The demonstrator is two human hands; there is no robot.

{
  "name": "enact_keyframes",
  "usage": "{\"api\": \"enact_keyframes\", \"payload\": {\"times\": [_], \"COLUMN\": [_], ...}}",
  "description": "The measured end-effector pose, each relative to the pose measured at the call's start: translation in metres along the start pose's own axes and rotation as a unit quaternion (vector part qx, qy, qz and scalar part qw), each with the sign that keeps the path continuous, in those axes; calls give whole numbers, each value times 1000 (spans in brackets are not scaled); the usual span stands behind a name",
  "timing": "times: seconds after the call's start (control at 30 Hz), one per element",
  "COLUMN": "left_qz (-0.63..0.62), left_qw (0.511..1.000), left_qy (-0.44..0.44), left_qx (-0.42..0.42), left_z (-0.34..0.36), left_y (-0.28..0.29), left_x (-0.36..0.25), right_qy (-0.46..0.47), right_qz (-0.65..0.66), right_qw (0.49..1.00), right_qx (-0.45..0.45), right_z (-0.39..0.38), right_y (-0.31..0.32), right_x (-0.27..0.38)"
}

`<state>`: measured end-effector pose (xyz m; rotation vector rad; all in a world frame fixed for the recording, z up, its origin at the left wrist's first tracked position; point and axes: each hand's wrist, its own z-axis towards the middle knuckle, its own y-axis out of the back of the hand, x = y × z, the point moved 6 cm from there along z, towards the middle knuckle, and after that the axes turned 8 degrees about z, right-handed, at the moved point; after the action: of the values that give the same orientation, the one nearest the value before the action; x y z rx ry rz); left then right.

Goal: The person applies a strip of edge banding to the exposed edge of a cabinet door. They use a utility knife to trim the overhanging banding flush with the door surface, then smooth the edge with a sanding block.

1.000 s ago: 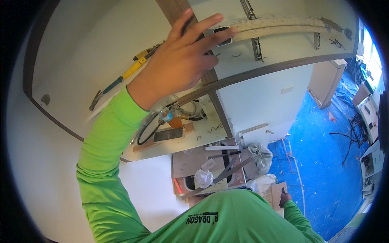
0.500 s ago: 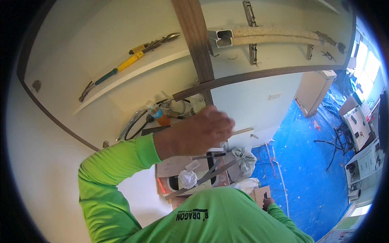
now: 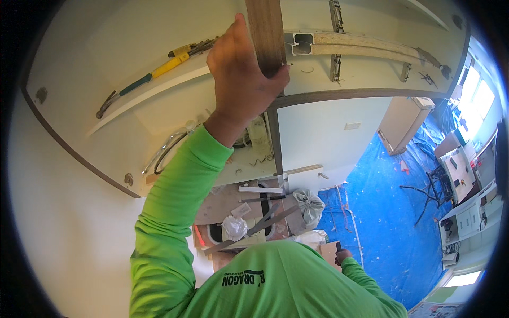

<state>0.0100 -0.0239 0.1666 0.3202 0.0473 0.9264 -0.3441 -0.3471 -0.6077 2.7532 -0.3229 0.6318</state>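
Note:
My left hand [image 3: 238, 74] is raised to a brown wooden upright [image 3: 265, 32] of the open cabinet. Its thumb lies across the lower front of the wood and its fingers are around the left side, partly hidden. To the left of it, a hammer with a yellow and teal handle [image 3: 161, 70] lies on a white shelf [image 3: 154, 98], beside several metal-tipped tools. Down at the right of my body, my right hand [image 3: 343, 257] is closed on a small dark object [image 3: 339, 246], too small to name, next to a piece of brown board [image 3: 328, 254].
Below the cabinet is a cluttered surface with a crumpled white ball [image 3: 235, 228], grey strips [image 3: 275, 217] and a tied pale bag [image 3: 309, 206]. Blue sheeting [image 3: 382, 206] covers the floor at right. A padded white channel [image 3: 360, 45] lies in the right compartment.
My left hand has risen from in front of the lower compartment to the wooden upright and taken hold of it. My right hand has stayed low, and the dark object shows more clearly.

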Motion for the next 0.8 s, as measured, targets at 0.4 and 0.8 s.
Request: {"api": "enact_keyframes", "payload": {"times": [0.4,0.8], "left_qz": [100,142], "left_qw": [970,821], "left_qy": [-222,-467], "left_qx": [30,296], "left_z": [1,33], "left_y": [23,7], "left_x": [-28,-61], "right_qy": [87,346], "right_qz": [50,300], "right_qw": [993,841], "right_qx": [58,287], "right_z": [-35,-215], "right_y": [-27,-133], "right_x": [36,285]}}
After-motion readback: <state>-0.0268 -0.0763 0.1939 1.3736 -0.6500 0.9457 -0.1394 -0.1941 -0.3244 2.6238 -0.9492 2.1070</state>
